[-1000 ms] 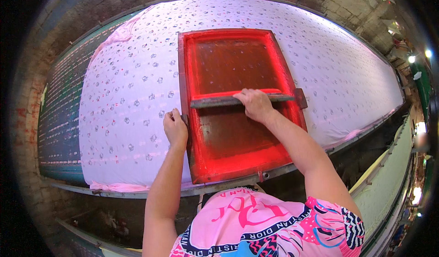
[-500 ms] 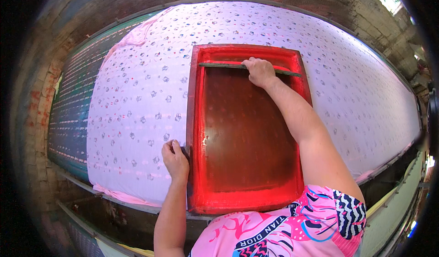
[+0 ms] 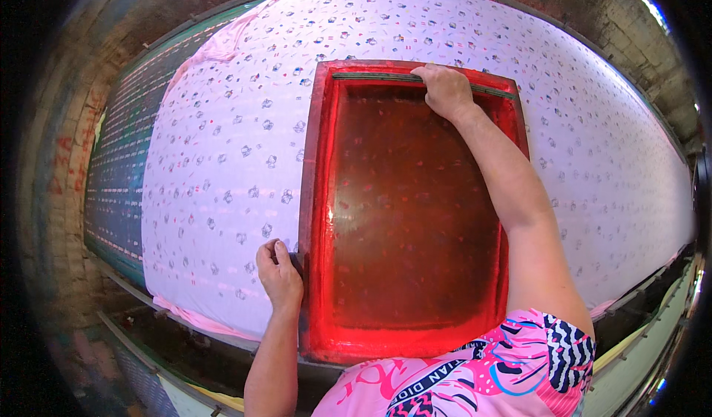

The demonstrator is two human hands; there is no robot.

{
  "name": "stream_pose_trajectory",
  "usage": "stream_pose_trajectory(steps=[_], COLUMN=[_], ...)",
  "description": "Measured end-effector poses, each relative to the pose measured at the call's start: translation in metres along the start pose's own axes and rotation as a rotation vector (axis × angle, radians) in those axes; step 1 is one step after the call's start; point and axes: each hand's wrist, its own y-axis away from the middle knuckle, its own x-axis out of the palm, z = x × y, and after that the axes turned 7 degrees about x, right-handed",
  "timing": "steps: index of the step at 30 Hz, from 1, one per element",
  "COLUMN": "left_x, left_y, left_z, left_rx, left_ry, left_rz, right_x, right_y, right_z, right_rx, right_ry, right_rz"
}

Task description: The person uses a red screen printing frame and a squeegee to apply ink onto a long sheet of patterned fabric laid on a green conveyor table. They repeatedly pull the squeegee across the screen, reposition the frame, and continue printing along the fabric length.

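A screen printing frame point(image 3: 315, 194), its inner border smeared with red ink around a dark brown mesh point(image 3: 415, 209), lies on white printed fabric point(image 3: 222, 150). At the far end of the frame, my right hand point(image 3: 447, 92) grips a long dark squeegee point(image 3: 378, 77) that spans the mesh from side to side. My left hand point(image 3: 280, 275) is at the frame's left edge, its fingers curled around a dark piece that juts from the side. The hand partly hides that piece.
The fabric covers a long table, with a bunched pink edge point(image 3: 222, 42) at the far left. A dark green striped surface point(image 3: 115, 187) shows beyond it. A brick wall point(image 3: 67, 157) runs around the back and left. Rails point(image 3: 645, 343) pass at the lower right.
My right hand has pushed the squeegee farther away, up against the far end of the frame. The left hand keeps its place at the frame's side. The view has shifted slightly.
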Motion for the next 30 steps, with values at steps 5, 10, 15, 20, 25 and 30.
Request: stream_pose_trajectory(steps=[5, 10, 15, 20, 25, 30], left_x=[-0.001, -0.004, -0.004, -0.003, -0.005, -0.003], left_y=[0.002, 0.001, -0.002, -0.003, -0.006, -0.015], left_z=[0.002, 0.003, -0.001, 0.004, 0.004, 0.022], left_rx=[0.05, 0.018, 0.04, 0.094, 0.163, 0.203], left_ry=[-0.042, -0.039, -0.049, -0.015, -0.043, 0.037], left_rz=[-0.001, 0.037, 0.056, 0.057, 0.123, 0.159], right_x=[0.003, -0.002, -0.026, -0.054, -0.08, -0.103], right_y=[0.0, -0.006, -0.008, 0.029, 0.108, 0.199], right_z=[-0.005, -0.007, -0.005, 0.022, 0.051, 0.092], right_rx=[-0.003, -0.03, -0.051, -0.066, -0.092, -0.094], right_ry=[-0.036, 0.024, 0.04, 0.031, 0.035, 0.017], right_rz=[0.032, 0.098, 0.271, 0.373, 0.369, 0.383])
